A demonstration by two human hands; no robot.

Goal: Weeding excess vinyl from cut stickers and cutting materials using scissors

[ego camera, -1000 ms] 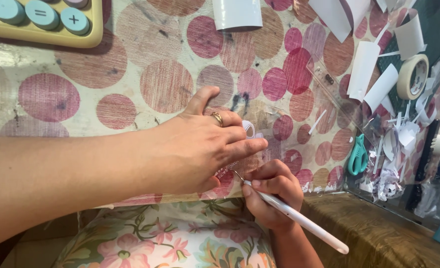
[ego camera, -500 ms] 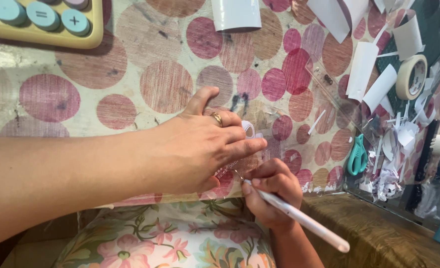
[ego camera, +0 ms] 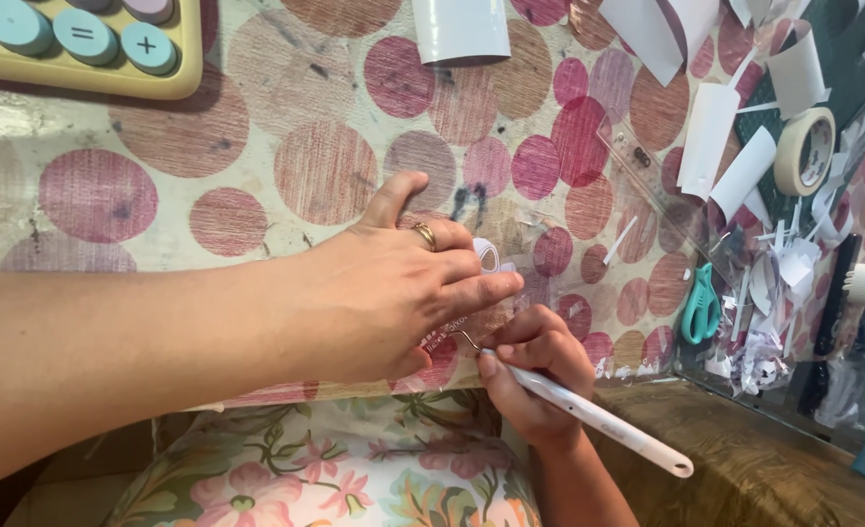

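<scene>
Left hand (ego camera: 393, 293) lies flat, fingers open, pressing a clear sheet (ego camera: 510, 283) onto the dotted worktop (ego camera: 208, 176). Right hand (ego camera: 535, 376) has its grip closed on a white pen tool (ego camera: 588, 415). Teal scissors (ego camera: 701, 304), tape roll (ego camera: 805, 151) and paper scraps (ego camera: 769, 332) lie rightward.

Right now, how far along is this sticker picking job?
Done: white backing scraps lie piled at the right. In hand: the left hand presses a small white cutout flat while the right hand works a white hooked tool at it. Left: the cutout isn't lifted free yet.

Open tabletop (ego camera: 257, 185) leftward; paper scraps (ego camera: 774, 293) (cluttered) rightward
</scene>
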